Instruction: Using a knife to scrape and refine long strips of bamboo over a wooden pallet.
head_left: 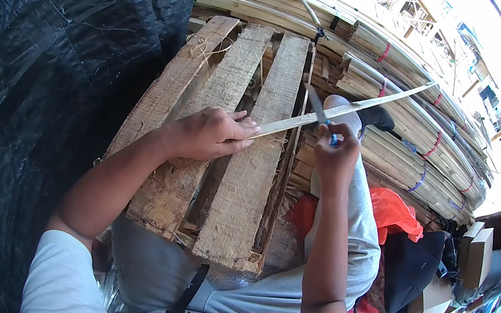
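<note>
Has creased black tarp (48,56) along the left. Faces strapped stacks of wood strips (357,71), washed out by glare toward the upper right. Sits at a slatted pallet (245,189) littered with curled shavings. Wears a white shirt (68,278) with dark printed lettering, foreshortened and cut by the lower edge. Has a red-orange plastic bag (395,212) beside the right leg, near cartons (479,258) too blurred to read. Pinches the near end of a thin wood strip (337,113), slanting from pallet across right knee, in left hand (221,135), fingers nearly closed. Clenches right hand (339,150) around a knife (316,103), hiding most of its blue handle; cannot tell whether blade touches strip.
</note>
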The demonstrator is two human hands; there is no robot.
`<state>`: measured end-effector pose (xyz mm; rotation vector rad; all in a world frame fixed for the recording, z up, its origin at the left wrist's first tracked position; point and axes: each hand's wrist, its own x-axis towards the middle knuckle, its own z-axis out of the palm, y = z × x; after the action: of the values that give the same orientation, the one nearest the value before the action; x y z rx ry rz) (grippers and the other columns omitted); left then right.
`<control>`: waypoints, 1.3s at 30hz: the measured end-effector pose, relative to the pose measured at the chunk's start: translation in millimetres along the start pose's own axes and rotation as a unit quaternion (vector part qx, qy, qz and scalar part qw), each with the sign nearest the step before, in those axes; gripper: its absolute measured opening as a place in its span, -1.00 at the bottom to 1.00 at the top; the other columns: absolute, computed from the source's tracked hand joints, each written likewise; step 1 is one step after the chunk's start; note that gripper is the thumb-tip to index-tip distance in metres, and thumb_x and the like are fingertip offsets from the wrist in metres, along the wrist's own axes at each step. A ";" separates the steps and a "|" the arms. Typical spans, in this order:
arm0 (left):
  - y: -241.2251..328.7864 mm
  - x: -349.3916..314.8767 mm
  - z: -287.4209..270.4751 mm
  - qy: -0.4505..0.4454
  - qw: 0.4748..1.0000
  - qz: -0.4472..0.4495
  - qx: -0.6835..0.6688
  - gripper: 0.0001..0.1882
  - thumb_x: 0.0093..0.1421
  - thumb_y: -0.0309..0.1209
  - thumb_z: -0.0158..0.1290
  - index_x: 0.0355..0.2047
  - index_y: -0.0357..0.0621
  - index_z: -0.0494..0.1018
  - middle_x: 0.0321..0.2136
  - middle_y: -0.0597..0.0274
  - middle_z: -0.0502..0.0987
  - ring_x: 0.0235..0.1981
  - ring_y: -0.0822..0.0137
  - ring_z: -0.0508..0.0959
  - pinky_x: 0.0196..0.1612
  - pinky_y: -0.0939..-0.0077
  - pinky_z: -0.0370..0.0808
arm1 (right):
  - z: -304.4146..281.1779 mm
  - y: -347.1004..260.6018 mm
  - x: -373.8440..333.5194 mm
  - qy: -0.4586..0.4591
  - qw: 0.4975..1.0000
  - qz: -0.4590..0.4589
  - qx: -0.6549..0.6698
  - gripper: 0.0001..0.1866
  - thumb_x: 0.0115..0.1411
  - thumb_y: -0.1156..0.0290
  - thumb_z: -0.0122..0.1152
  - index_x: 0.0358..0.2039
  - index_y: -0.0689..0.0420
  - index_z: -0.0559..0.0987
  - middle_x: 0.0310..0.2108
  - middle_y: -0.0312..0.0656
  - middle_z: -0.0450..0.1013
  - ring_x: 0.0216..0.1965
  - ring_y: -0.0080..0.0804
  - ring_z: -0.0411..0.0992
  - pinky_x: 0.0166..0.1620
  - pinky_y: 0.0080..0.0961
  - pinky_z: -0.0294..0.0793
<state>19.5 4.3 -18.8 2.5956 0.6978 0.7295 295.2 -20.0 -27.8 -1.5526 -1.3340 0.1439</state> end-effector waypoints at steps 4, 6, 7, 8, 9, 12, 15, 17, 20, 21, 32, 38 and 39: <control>4.5 1.8 -3.6 -0.010 1.000 -0.020 -0.012 -0.66 0.37 -0.38 0.07 0.07 -0.31 0.54 0.06 -0.14 0.57 0.14 -0.06 0.56 0.38 0.19 0.37 | 9.2 -11.1 -18.3 -0.030 0.999 0.005 0.044 -0.87 0.22 0.49 0.33 -0.33 0.30 0.59 -0.58 0.13 0.53 -0.56 -0.20 0.56 -0.42 -0.31 0.48; 2.6 0.3 -4.3 -0.016 0.999 -0.032 -0.018 -0.66 0.37 -0.37 0.08 0.08 -0.30 0.54 0.06 -0.14 0.57 0.14 -0.06 0.56 0.38 0.19 0.38 | 16.4 -23.5 -31.4 -0.077 0.993 -0.025 0.081 -0.86 0.24 0.48 0.32 -0.32 0.31 0.61 -0.58 0.13 0.53 -0.57 -0.21 0.54 -0.42 -0.32 0.46; 5.3 1.6 -6.5 -0.020 0.999 -0.039 -0.029 -0.65 0.37 -0.37 0.08 0.08 -0.30 0.54 0.06 -0.14 0.57 0.15 -0.06 0.56 0.37 0.19 0.39 | 13.7 -25.6 -27.1 -0.076 0.994 -0.025 0.081 -0.86 0.24 0.48 0.32 -0.32 0.31 0.61 -0.58 0.13 0.53 -0.57 -0.21 0.54 -0.42 -0.32 0.46; 7.5 2.0 -8.1 -0.023 0.998 -0.047 -0.039 -0.65 0.37 -0.37 0.08 0.09 -0.30 0.53 0.06 -0.13 0.57 0.15 -0.07 0.55 0.36 0.19 0.40 | 8.3 -25.5 -16.8 -0.048 0.998 0.015 0.046 -0.85 0.23 0.47 0.33 -0.34 0.32 0.60 -0.57 0.14 0.53 -0.55 -0.16 0.56 -0.40 -0.30 0.47; 5.4 1.3 -7.7 -0.023 0.998 -0.047 -0.038 -0.65 0.37 -0.37 0.08 0.09 -0.30 0.53 0.06 -0.13 0.57 0.15 -0.07 0.55 0.36 0.19 0.40 | 3.5 -23.6 -6.2 -0.019 0.998 0.055 0.011 -0.84 0.22 0.47 0.33 -0.35 0.32 0.60 -0.55 0.15 0.54 -0.53 -0.11 0.57 -0.37 -0.28 0.48; -1.0 0.5 -2.5 -0.016 0.999 -0.039 -0.011 -0.65 0.37 -0.36 0.08 0.10 -0.27 0.54 0.07 -0.12 0.57 0.16 -0.10 0.54 0.34 0.19 0.42 | 7.3 -22.9 -8.3 0.003 1.000 0.009 -0.008 -0.83 0.21 0.45 0.34 -0.35 0.32 0.61 -0.52 0.18 0.55 -0.48 0.06 0.59 -0.33 -0.21 0.50; -4.3 -4.4 2.9 -0.020 0.999 -0.041 -0.022 -0.61 0.35 -0.39 0.11 0.12 -0.35 0.50 0.03 -0.16 0.59 0.12 -0.03 0.57 0.38 0.22 0.37 | 11.6 -35.0 -27.1 -0.056 0.998 0.014 0.000 -0.84 0.21 0.44 0.33 -0.32 0.30 0.63 -0.49 0.21 0.56 -0.45 0.15 0.59 -0.31 -0.18 0.51; -7.0 -2.4 3.5 -0.011 1.000 -0.019 -0.020 -0.65 0.35 -0.35 0.12 0.09 -0.23 0.56 0.07 -0.11 0.58 0.18 -0.12 0.52 0.32 0.17 0.44 | 5.0 -24.5 -14.9 -0.052 0.999 -0.005 0.007 -0.85 0.22 0.45 0.31 -0.32 0.29 0.63 -0.50 0.23 0.55 -0.42 0.20 0.58 -0.30 -0.15 0.52; 0.1 -1.0 -2.9 -0.008 0.999 -0.031 0.003 -0.64 0.34 -0.35 0.13 0.08 -0.25 0.56 0.06 -0.13 0.58 0.19 -0.11 0.52 0.31 0.16 0.44 | 3.0 -17.6 -3.6 -0.002 0.999 0.021 -0.029 -0.86 0.24 0.44 0.29 -0.35 0.27 0.61 -0.50 0.23 0.54 -0.40 0.23 0.57 -0.31 -0.11 0.50; -1.0 -0.5 -1.5 -0.009 0.999 -0.031 0.004 -0.64 0.34 -0.35 0.13 0.08 -0.25 0.56 0.06 -0.13 0.58 0.19 -0.11 0.52 0.31 0.16 0.44 | 2.1 -18.7 -4.4 0.004 0.999 0.026 -0.045 -0.86 0.25 0.44 0.28 -0.36 0.26 0.60 -0.49 0.23 0.55 -0.40 0.24 0.57 -0.32 -0.09 0.50; -0.1 -1.8 0.5 -0.013 0.999 -0.001 0.037 -0.60 0.31 -0.38 0.15 0.12 -0.26 0.53 0.11 -0.14 0.55 0.21 -0.03 0.51 0.33 0.24 0.42 | 7.1 -13.8 -13.0 0.017 0.997 0.044 -0.055 -0.82 0.25 0.35 0.29 -0.33 0.22 0.60 -0.41 0.23 0.58 -0.29 0.27 0.57 -0.23 -0.01 0.52; -0.4 -1.8 3.8 -0.015 0.999 0.006 0.050 -0.61 0.31 -0.37 0.14 0.11 -0.26 0.54 0.09 -0.15 0.57 0.20 -0.02 0.53 0.26 0.22 0.48 | 5.1 -6.4 -7.4 0.012 0.997 0.027 -0.069 -0.82 0.23 0.34 0.30 -0.32 0.21 0.61 -0.37 0.23 0.59 -0.24 0.25 0.59 -0.17 0.00 0.54; -2.1 -5.1 3.5 -0.009 0.999 0.007 0.051 -0.61 0.31 -0.37 0.14 0.11 -0.26 0.54 0.09 -0.15 0.57 0.20 -0.02 0.53 0.26 0.22 0.48 | 5.8 -6.5 -5.9 0.000 0.997 0.028 -0.066 -0.81 0.23 0.33 0.31 -0.31 0.20 0.62 -0.36 0.23 0.59 -0.24 0.24 0.59 -0.16 0.00 0.54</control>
<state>16.9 2.5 -24.6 2.6972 0.7309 0.6912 285.0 -22.0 -28.6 -1.7015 -1.3227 0.0914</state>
